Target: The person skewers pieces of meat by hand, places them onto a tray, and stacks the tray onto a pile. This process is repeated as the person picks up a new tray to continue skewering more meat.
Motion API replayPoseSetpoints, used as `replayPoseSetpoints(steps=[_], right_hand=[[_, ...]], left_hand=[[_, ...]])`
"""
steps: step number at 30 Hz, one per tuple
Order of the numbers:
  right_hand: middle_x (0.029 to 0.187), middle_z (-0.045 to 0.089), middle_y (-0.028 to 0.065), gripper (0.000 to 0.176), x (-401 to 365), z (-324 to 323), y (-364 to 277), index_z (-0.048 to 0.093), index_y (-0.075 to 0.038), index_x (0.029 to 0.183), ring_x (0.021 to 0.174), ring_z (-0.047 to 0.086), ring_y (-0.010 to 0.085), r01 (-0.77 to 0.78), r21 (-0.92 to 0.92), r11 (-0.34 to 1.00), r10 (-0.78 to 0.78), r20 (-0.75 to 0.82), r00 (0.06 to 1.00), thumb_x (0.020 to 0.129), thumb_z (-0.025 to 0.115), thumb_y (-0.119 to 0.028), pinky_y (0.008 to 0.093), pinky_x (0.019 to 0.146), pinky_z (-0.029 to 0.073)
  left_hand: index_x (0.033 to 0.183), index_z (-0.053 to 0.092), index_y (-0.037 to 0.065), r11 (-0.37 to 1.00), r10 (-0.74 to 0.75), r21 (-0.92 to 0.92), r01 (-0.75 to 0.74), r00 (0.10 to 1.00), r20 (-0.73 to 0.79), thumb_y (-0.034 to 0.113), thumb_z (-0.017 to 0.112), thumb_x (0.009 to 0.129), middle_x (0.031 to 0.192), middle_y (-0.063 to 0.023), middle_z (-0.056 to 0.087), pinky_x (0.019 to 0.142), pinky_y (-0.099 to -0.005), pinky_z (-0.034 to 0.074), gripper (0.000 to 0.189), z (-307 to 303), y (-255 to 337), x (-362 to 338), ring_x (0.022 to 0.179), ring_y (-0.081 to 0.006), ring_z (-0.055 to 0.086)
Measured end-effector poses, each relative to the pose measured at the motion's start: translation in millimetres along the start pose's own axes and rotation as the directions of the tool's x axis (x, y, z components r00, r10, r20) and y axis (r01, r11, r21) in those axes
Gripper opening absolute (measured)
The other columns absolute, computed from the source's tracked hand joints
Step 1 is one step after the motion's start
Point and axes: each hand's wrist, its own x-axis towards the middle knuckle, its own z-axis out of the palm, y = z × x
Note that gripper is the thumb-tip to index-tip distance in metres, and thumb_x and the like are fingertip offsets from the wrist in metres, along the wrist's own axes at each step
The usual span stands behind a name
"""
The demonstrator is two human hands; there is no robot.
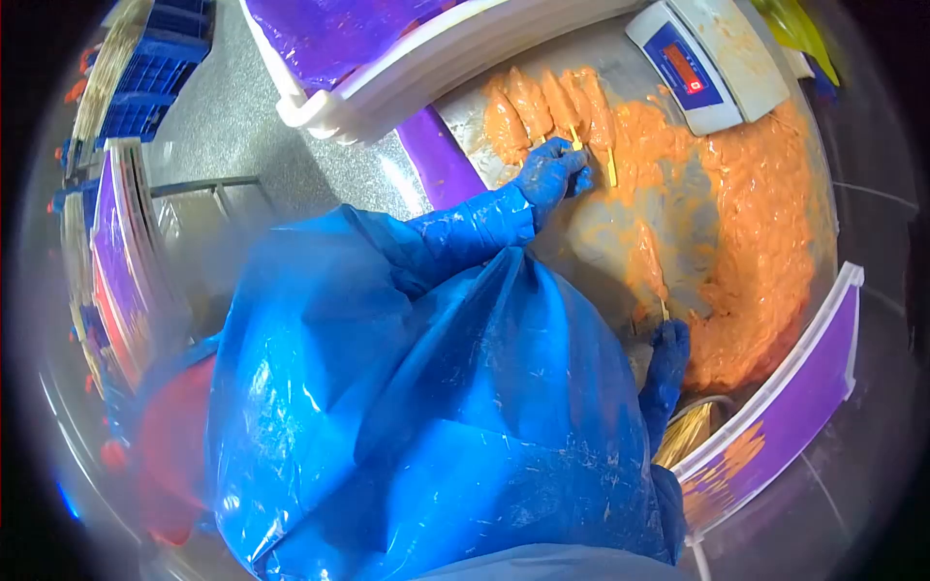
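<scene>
So both hands are in blue gloves and reaching out over a messy metal table (591,237). The left hand (552,176) is the farther one, arm stretched out past the blue apron (426,407), wrist a bit bent and fingers curled in. It's right at the stick ends of a row of skewers (562,102), closed up pretty narrow around a yellow stick (576,137), though I can't tell exactly how it's pinching it. The right hand (668,341) is nearer the body, fingers pointing away and kept close together, with the tips on the stick of a single skewer (647,254). Grip looks narrow too, but the thumb is hard to make out.

That single skewer is lying on the table between the row and the right hand, long and thin, with shiny orange meat on it and a pale bit of stick poking out at the hand end. The ones in the row are chunkier, wet-looking and orange, lying side by side. Big heap of the same orange meat (765,252) runs along the far side, below a scale (712,63) with a red display. There's also a bundle of sticks (688,433) just beside the right arm.
</scene>
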Motion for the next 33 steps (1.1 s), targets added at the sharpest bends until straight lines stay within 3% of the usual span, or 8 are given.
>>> replayPoseSetpoints(steps=[8, 14, 19, 22, 26, 28, 31, 33], right_hand=[[0.081, 0.046, -0.0007, 0.015, 31, 12, -90, 0.050, -0.009, 0.089, 0.072, 0.045, 0.0110, 0.128, 0.487, 0.864, -0.041, -0.186, 0.982, 0.100, 0.051, -0.019, 0.0257, 0.062, 0.040], [0.088, 0.048, -0.0004, 0.018, 141, 47, -214, 0.056, -0.006, 0.101, 0.079, 0.047, 0.0096, 0.606, -0.057, 0.793, -0.606, 0.031, 0.795, 0.101, 0.053, -0.024, 0.0242, 0.068, 0.043], [0.131, 0.055, 0.0084, 0.048, 195, 97, -339, 0.047, -0.004, 0.138, 0.112, 0.055, 0.0177, 0.328, 0.455, 0.828, -0.415, 0.104, 0.904, 0.099, 0.055, -0.030, 0.0312, 0.095, 0.045], [0.121, 0.062, 0.0088, 0.040, 197, 137, -413, 0.052, -0.008, 0.136, 0.105, 0.058, 0.0154, 0.300, 0.473, 0.828, -0.464, 0.280, 0.840, 0.099, 0.054, -0.025, 0.0280, 0.090, 0.048], [0.102, 0.066, 0.0046, 0.032, 193, 167, -476, 0.060, -0.006, 0.123, 0.092, 0.060, 0.0135, 0.145, 0.507, 0.850, -0.525, 0.789, 0.319, 0.099, 0.056, -0.027, 0.0295, 0.084, 0.050], [0.075, 0.061, 0.0027, 0.025, 201, 202, -485, 0.066, -0.010, 0.095, 0.072, 0.062, 0.0184, 0.610, 0.152, 0.778, -0.576, 0.562, 0.594, 0.090, 0.064, -0.034, 0.0312, 0.067, 0.053], [0.073, 0.059, -0.0011, 0.013, 144, 241, -480, 0.065, -0.014, 0.086, 0.063, 0.056, 0.0106, 0.277, 0.312, 0.909, -0.397, 0.443, 0.804, 0.093, 0.059, -0.024, 0.0242, 0.060, 0.045], [0.071, 0.058, -0.0022, 0.013, 197, 255, -476, 0.066, -0.012, 0.088, 0.061, 0.054, 0.0086, 0.441, 0.130, 0.888, -0.386, 0.732, 0.561, 0.094, 0.059, -0.023, 0.0217, 0.057, 0.043]], left_hand=[[0.105, 0.062, 0.003, 0.889, 0.362, 0.238, -0.392, 0.918, 0.160, 0.017, 0.059, 0.096, 0.084, -0.0038, 0.066, 0.064, -0.0243, 0.051, 0.018, -3, 118, -103, 0.069, -0.0102, 0.061], [0.111, 0.066, 0.002, 0.578, 0.481, 0.750, -0.323, 0.877, 0.007, 0.024, 0.058, 0.097, 0.088, -0.0020, 0.066, 0.073, -0.0255, 0.049, 0.027, -84, 268, -156, 0.077, -0.0098, 0.059], [0.115, 0.065, 0.002, 0.303, 0.427, 0.913, -0.274, 0.895, 0.127, 0.022, 0.060, 0.095, 0.093, -0.0055, 0.070, 0.076, -0.0291, 0.051, 0.029, -109, 329, -147, 0.082, -0.0135, 0.064], [0.114, 0.066, 0.002, 0.164, 0.342, 0.960, -0.226, 0.926, 0.159, 0.022, 0.060, 0.095, 0.093, -0.0059, 0.070, 0.076, -0.0296, 0.051, 0.028, -108, 342, -124, 0.082, -0.0141, 0.064], [0.114, 0.066, 0.002, -0.006, 0.242, 0.972, -0.236, 0.943, 0.230, 0.022, 0.060, 0.094, 0.092, -0.0065, 0.070, 0.077, -0.0302, 0.052, 0.028, -92, 346, -92, 0.082, -0.0150, 0.065], [0.114, 0.066, 0.002, -0.056, 0.212, 0.964, -0.258, 0.941, 0.265, 0.022, 0.060, 0.094, 0.092, -0.0069, 0.070, 0.077, -0.0306, 0.052, 0.028, -81, 344, -84, 0.083, -0.0154, 0.065], [0.113, 0.066, 0.002, -0.113, 0.168, 0.952, -0.284, 0.939, 0.300, 0.022, 0.061, 0.094, 0.092, -0.0073, 0.070, 0.077, -0.0310, 0.052, 0.028, -69, 342, -60, 0.083, -0.0160, 0.065], [0.113, 0.066, 0.002, -0.148, 0.148, 0.943, -0.299, 0.936, 0.320, 0.021, 0.061, 0.093, 0.091, -0.0076, 0.071, 0.077, -0.0314, 0.052, 0.028, -61, 339, -49, 0.083, -0.0165, 0.066]])
